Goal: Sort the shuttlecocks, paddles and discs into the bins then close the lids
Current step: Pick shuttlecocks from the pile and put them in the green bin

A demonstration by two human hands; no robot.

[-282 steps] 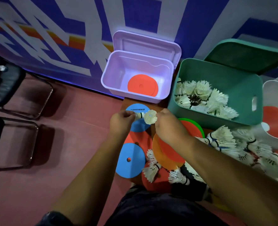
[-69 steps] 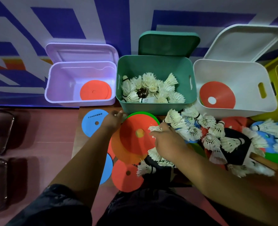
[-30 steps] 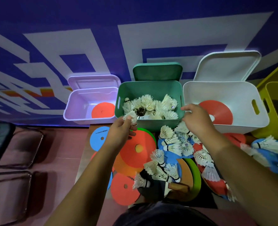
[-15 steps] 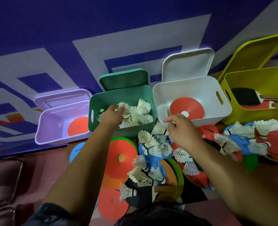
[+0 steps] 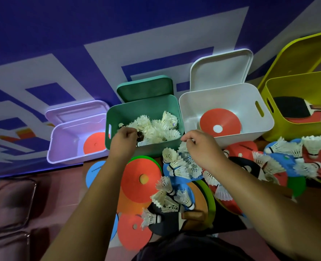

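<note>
Wooden bench [image 5: 258, 141] set against a blue-and-white patterned wall [image 5: 99, 25], with reddish floor [image 5: 61, 194] and chair frames [image 5: 9, 204] to the left. A lilac bin [image 5: 61, 147], green bin [image 5: 152, 153], white bin [image 5: 231, 97] and yellow bin [image 5: 297, 132] stand in a row, lids raised. Loose shuttlecocks [image 5: 176, 169] lie on their sides among overlapping discs [image 5: 140, 178] and a black paddle [image 5: 165, 225], corks pointing in mixed directions and the paddle handle pointing right; more fill the green bin. Left hand [image 5: 123, 140] is over that bin's near-left corner and right hand [image 5: 203, 147] just before its near-right corner, both with fingers curled; whether either grips anything cannot be told.
</note>
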